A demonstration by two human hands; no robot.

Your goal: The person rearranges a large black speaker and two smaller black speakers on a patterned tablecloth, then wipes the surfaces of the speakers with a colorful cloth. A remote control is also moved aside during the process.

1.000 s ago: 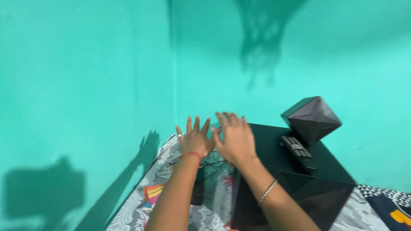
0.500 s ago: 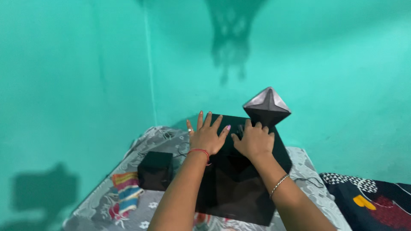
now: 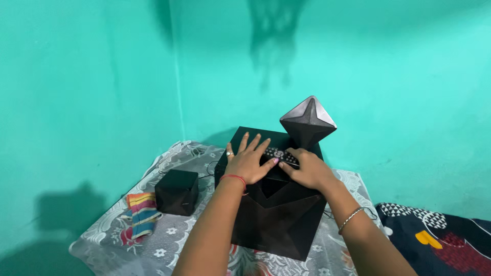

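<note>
A large black box-shaped speaker (image 3: 276, 214) stands on a table covered with a grey floral cloth (image 3: 169, 235). My left hand (image 3: 248, 161) lies flat on the speaker's top, fingers spread. My right hand (image 3: 307, 169) rests beside it with its fingertips on a black remote control (image 3: 279, 154) that lies on the speaker's top. Whether the right hand grips the remote is unclear. A black pyramid-shaped unit (image 3: 308, 121) stands on the speaker's far right corner, just beyond the right hand.
A small black cube speaker (image 3: 177, 191) sits on the cloth to the left, a striped folded cloth (image 3: 142, 213) beside it. Thin black cables (image 3: 208, 171) run between the speakers. Turquoise walls meet in a corner behind. A dark patterned fabric (image 3: 440, 240) lies at lower right.
The view has tilted down and shifted, so the speaker now shows from the front. Both hands came down onto its top; the right hand now touches the remote.
</note>
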